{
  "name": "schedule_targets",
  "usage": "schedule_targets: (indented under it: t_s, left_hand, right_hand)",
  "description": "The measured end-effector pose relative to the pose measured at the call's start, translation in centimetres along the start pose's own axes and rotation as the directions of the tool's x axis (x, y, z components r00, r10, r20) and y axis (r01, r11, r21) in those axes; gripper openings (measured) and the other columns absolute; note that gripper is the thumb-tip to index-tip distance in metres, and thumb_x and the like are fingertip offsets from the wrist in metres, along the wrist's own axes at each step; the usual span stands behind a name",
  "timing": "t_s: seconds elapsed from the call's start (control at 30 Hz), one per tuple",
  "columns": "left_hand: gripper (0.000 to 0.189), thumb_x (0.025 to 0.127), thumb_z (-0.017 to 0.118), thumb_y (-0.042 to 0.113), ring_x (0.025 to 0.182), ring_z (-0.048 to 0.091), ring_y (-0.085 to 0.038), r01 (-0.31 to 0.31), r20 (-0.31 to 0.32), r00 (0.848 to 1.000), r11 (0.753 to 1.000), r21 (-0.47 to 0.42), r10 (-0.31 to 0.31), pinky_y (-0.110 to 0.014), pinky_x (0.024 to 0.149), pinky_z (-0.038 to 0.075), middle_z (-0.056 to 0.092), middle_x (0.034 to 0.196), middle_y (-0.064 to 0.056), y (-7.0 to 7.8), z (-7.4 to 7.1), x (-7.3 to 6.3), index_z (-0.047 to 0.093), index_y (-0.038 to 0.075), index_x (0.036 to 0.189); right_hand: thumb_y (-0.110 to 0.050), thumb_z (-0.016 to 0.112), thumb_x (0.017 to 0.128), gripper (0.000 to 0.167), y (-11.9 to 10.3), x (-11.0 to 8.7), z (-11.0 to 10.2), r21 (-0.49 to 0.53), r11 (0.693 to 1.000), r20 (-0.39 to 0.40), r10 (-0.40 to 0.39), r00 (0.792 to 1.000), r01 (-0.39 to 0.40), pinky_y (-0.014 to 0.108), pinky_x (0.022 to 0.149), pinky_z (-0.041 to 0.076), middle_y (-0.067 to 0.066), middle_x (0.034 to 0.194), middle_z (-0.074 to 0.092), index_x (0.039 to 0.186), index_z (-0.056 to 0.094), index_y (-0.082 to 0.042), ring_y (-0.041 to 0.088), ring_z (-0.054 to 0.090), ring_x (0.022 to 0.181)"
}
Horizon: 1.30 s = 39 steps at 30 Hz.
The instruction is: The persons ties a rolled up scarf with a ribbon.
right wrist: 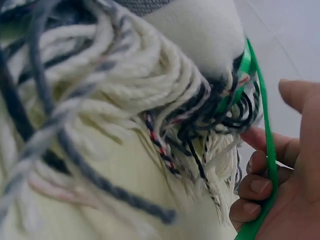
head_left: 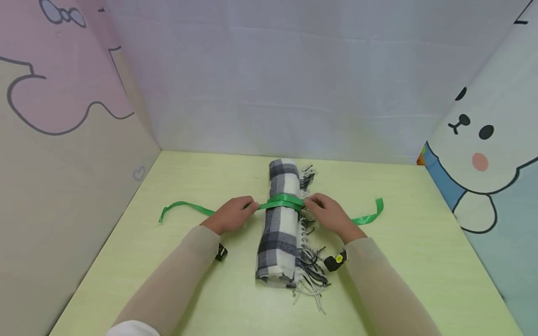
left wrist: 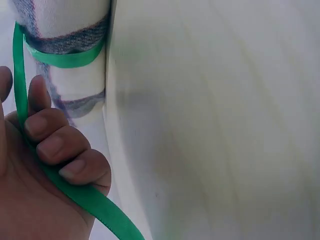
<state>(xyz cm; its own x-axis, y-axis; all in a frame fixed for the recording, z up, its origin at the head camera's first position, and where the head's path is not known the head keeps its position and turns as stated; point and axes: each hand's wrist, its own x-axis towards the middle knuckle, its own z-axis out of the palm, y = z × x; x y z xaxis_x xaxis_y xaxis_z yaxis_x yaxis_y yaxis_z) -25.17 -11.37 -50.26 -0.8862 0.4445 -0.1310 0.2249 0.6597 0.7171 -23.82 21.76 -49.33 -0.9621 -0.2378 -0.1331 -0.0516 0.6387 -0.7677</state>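
Note:
A rolled plaid scarf in white, grey and black lies lengthwise mid-table, its fringe spread along the right side. Around its middle passes a green ribbon, one strand crossing over the top. On the left of the roll, my left hand grips one length of ribbon; in the left wrist view the ribbon runs across the palm beneath curled fingers. My right hand holds the other length close to the roll's right side. The right wrist view shows this ribbon passing along the palm inside bent fingers.
The ribbon's loose left end trails on the pale yellow table, and its right end curls up beyond the right hand. A plain light cloth wall stands behind, with cartoon-printed panels on the left and right.

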Motion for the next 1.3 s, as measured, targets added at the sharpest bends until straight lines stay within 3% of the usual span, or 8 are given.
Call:
schedule_targets:
  t_s: [0.17, 0.5, 0.8, 0.93, 1.07, 1.2, 1.3]
  left_hand:
    - [0.038, 0.109, 0.049, 0.047, 0.064, 0.042, -0.018, 0.04, -0.012, 0.999, 0.999, -0.015, -0.04, -0.034, 0.065, 0.04, 0.048, 0.074, -0.003, -0.9, -0.8, -0.4, 0.057, 0.013, 0.093]
    - [0.034, 0.109, 0.052, 0.038, 0.066, 0.041, -0.018, 0.102, -0.01, 0.995, 0.995, -0.01, -0.102, -0.035, 0.067, 0.038, 0.045, 0.074, -0.003, -3.4, -2.0, -1.3, 0.053, 0.013, 0.086]
    - [0.038, 0.109, 0.053, 0.037, 0.066, 0.037, -0.018, 0.093, 0.0, 0.996, 0.996, 0.014, -0.093, -0.036, 0.068, 0.035, 0.04, 0.074, -0.003, -3.3, -2.2, -1.4, 0.047, 0.013, 0.081]
    - [0.039, 0.109, 0.054, 0.039, 0.062, 0.035, -0.019, 0.086, 0.004, 0.996, 0.994, -0.074, -0.086, -0.035, 0.065, 0.036, 0.039, 0.072, -0.002, -3.0, -2.2, -1.5, 0.05, 0.011, 0.082]
    - [0.042, 0.109, 0.053, 0.042, 0.057, 0.033, -0.018, 0.077, 0.011, 0.997, 0.983, -0.167, -0.076, -0.034, 0.06, 0.036, 0.041, 0.07, -0.001, -2.8, -3.0, -1.7, 0.06, 0.005, 0.09]
    - [0.046, 0.109, 0.051, 0.045, 0.057, 0.032, -0.018, 0.1, 0.006, 0.995, 0.986, -0.134, -0.1, -0.034, 0.059, 0.035, 0.04, 0.068, 0.0, -3.0, -4.2, -1.7, 0.06, 0.003, 0.09]
    - [0.047, 0.11, 0.048, 0.043, 0.06, 0.033, -0.018, 0.146, -0.011, 0.989, 0.987, -0.063, -0.147, -0.034, 0.061, 0.034, 0.038, 0.068, 0.0, -3.4, -5.2, -1.7, 0.054, 0.007, 0.081]
  right_hand:
    - [-0.04, 0.052, 0.109, 0.036, 0.5, -0.4, -0.7, -0.049, 0.999, -0.019, -0.009, 1.0, 0.008, 0.039, 0.064, 0.042, 0.007, 0.083, 0.054, 0.103, 0.063, -0.006, 0.024, 0.047, 0.067]
    - [-0.033, 0.055, 0.109, 0.028, 2.3, -0.9, -1.8, -0.085, 0.996, -0.013, 0.019, 1.0, -0.02, 0.039, 0.065, 0.04, 0.007, 0.085, 0.056, 0.104, 0.063, -0.007, 0.023, 0.047, 0.069]
    - [-0.031, 0.056, 0.109, 0.027, 3.5, -1.1, -1.5, -0.065, 0.998, -0.01, 0.015, 1.0, -0.016, 0.038, 0.066, 0.039, 0.006, 0.08, 0.052, 0.095, 0.06, -0.008, 0.023, 0.045, 0.068]
    - [-0.032, 0.056, 0.109, 0.027, 3.1, -1.1, -1.4, -0.017, 1.0, 0.006, -0.025, 1.0, 0.025, 0.038, 0.064, 0.04, 0.007, 0.082, 0.054, 0.101, 0.062, -0.007, 0.023, 0.045, 0.067]
    - [-0.03, 0.058, 0.108, 0.026, 2.7, -1.0, -1.9, 0.108, 0.993, 0.062, -0.058, 0.996, 0.051, 0.038, 0.063, 0.042, 0.015, 0.089, 0.062, 0.117, 0.058, -0.005, 0.027, 0.05, 0.071]
    - [-0.029, 0.065, 0.105, 0.043, 2.7, -1.2, -3.0, 0.172, 0.984, 0.118, -0.056, 0.991, 0.035, 0.038, 0.069, 0.044, 0.017, 0.099, 0.065, 0.133, 0.047, -0.002, 0.027, 0.056, 0.082]
    - [-0.026, 0.071, 0.101, 0.045, 2.5, -1.5, -3.9, 0.159, 0.986, 0.144, -0.075, 0.987, 0.052, 0.038, 0.07, 0.044, 0.013, 0.101, 0.063, 0.131, 0.047, -0.002, 0.025, 0.053, 0.081]
